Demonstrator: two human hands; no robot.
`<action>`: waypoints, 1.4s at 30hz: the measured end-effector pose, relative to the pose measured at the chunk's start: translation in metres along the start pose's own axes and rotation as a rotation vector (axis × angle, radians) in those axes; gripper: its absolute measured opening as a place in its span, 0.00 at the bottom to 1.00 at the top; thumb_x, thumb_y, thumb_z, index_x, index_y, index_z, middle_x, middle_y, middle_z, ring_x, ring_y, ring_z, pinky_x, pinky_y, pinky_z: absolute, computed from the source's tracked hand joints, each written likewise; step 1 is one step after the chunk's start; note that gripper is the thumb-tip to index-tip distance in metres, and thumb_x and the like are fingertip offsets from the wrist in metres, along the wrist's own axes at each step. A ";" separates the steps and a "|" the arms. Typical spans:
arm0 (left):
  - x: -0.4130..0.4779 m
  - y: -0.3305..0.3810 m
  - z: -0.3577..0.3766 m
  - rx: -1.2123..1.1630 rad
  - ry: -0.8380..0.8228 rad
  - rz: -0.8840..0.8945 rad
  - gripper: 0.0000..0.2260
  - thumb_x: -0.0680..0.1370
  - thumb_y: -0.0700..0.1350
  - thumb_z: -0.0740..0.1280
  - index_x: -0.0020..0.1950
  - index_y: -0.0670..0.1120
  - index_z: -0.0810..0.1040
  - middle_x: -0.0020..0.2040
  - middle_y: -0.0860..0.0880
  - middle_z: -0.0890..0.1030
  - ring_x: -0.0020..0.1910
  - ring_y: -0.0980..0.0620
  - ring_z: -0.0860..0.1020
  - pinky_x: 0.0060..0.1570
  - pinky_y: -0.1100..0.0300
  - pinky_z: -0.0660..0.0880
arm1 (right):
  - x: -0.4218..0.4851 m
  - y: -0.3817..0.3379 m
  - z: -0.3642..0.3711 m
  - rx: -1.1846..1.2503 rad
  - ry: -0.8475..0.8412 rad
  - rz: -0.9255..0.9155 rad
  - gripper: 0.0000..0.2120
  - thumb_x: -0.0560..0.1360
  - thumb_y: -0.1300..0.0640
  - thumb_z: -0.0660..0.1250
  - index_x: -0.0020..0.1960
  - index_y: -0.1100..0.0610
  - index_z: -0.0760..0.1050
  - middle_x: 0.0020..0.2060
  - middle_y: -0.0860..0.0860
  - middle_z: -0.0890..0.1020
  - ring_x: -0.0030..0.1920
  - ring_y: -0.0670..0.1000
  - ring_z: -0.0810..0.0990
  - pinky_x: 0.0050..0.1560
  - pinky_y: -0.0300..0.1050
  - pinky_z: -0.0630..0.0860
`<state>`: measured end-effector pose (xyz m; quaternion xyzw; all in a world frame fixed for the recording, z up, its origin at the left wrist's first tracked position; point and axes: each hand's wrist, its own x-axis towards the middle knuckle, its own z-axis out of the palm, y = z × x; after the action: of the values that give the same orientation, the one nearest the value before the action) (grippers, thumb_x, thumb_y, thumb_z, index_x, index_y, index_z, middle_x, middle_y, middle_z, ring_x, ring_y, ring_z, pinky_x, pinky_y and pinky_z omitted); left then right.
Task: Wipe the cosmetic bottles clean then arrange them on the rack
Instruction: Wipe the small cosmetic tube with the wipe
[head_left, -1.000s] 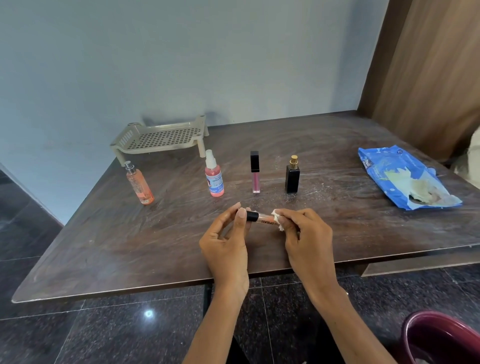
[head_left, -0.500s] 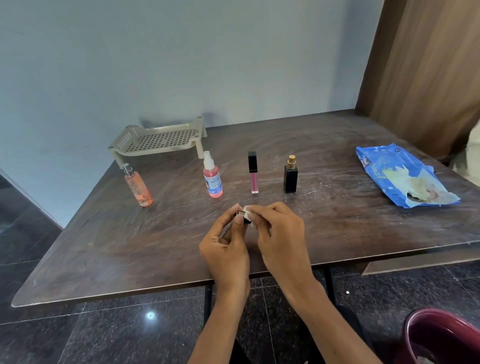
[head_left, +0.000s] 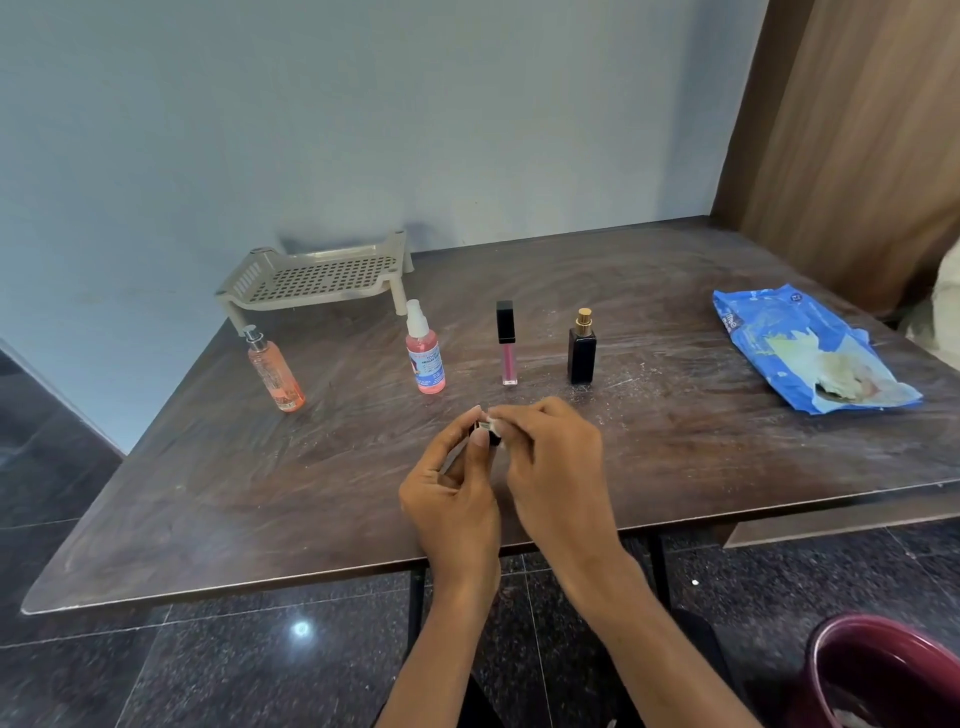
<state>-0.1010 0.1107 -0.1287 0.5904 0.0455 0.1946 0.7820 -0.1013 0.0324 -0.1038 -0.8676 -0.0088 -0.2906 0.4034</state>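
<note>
Head view, left to right: a beige rack (head_left: 317, 278) stands bare at the back of the brown surface (head_left: 208, 493), and before it four bottles wait upright in a loose row, none yet on the rack: an orange bottle (head_left: 275, 371), a pink spray (head_left: 426, 353), a gloss tube (head_left: 506, 343) and a black perfume (head_left: 582, 348). Nearer the front edge, the left hand (head_left: 452, 499) pinches the black cap end of a small tube (head_left: 485, 431) between thumb and fingers, while the right hand (head_left: 556, 467) is closed over the rest of it with a scrap of white wipe (head_left: 493, 421) at its fingertips; most of the tube is hidden under that hand. Far right lies a blue wipe pack (head_left: 810, 348), torn open. I judge the tube light, stiff and smooth-skinned, so likely slippery once damp; it is best held at the cap with one hand while the other rubs along the barrel, much as now. The glass-looking perfume would want a firmer grip round its square body. Against a second ago, the right hand has slid leftward from the tube's far end up to the cap, covering the barrel that then showed between the hands; the left hand's pinch is unchanged, and the row and rack stand as they did.
</note>
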 end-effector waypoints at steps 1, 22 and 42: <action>0.000 0.000 -0.001 -0.013 -0.001 -0.007 0.07 0.78 0.37 0.71 0.54 0.44 0.85 0.47 0.48 0.88 0.48 0.50 0.86 0.49 0.59 0.83 | 0.001 -0.005 0.004 0.008 -0.012 -0.018 0.07 0.78 0.62 0.66 0.51 0.57 0.83 0.40 0.51 0.79 0.38 0.45 0.77 0.39 0.33 0.75; -0.001 0.000 0.000 -0.001 -0.025 0.027 0.08 0.78 0.37 0.70 0.55 0.43 0.85 0.49 0.49 0.88 0.52 0.51 0.86 0.54 0.57 0.82 | 0.005 -0.001 0.001 -0.018 -0.029 -0.002 0.09 0.79 0.59 0.65 0.54 0.54 0.83 0.42 0.50 0.80 0.41 0.44 0.77 0.43 0.31 0.73; 0.008 0.002 0.002 -0.216 0.006 -0.200 0.12 0.69 0.46 0.75 0.49 0.41 0.84 0.47 0.43 0.87 0.53 0.48 0.85 0.61 0.51 0.80 | -0.019 0.031 -0.012 0.100 0.131 0.073 0.09 0.77 0.60 0.69 0.56 0.55 0.83 0.39 0.44 0.77 0.40 0.40 0.77 0.40 0.25 0.69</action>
<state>-0.0933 0.1127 -0.1248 0.4947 0.0851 0.1211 0.8564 -0.1148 0.0077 -0.1288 -0.8253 0.0346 -0.3310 0.4563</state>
